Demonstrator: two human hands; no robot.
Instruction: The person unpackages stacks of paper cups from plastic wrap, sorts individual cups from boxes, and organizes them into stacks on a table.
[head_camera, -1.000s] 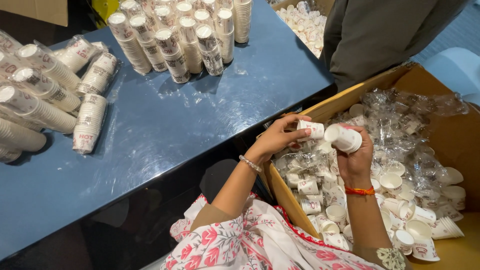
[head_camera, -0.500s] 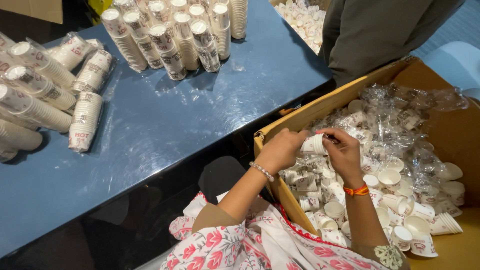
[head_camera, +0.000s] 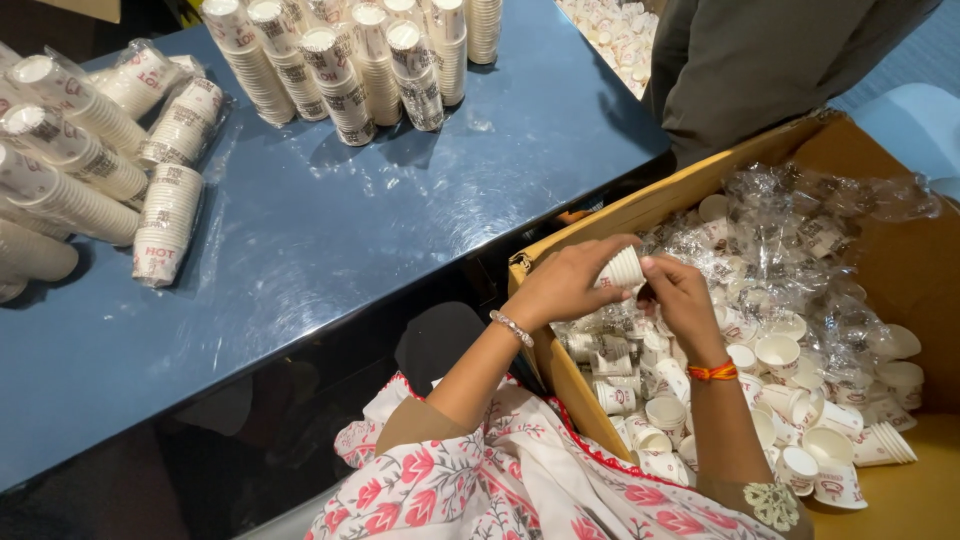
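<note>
My left hand (head_camera: 565, 283) grips a small white paper cup (head_camera: 622, 269) lying sideways, just over the near corner of a cardboard box (head_camera: 590, 222). My right hand (head_camera: 683, 298) meets the cup's mouth from the right, fingers curled against it. A beaded bracelet is on my left wrist, an orange thread band on my right. Under both hands the box holds a heap of loose small paper cups (head_camera: 780, 352) mixed with crumpled clear plastic wrap (head_camera: 800, 235).
A blue table (head_camera: 330, 230) lies to the left. Upright cup stacks (head_camera: 360, 60) stand at its far edge, and wrapped cup sleeves (head_camera: 165, 215) lie at its left. Another person in dark clothing (head_camera: 770, 60) stands behind the box.
Both hands drew closer together and lower over the box corner. The separate cups held a second ago are now joined as one cup held between both hands.
</note>
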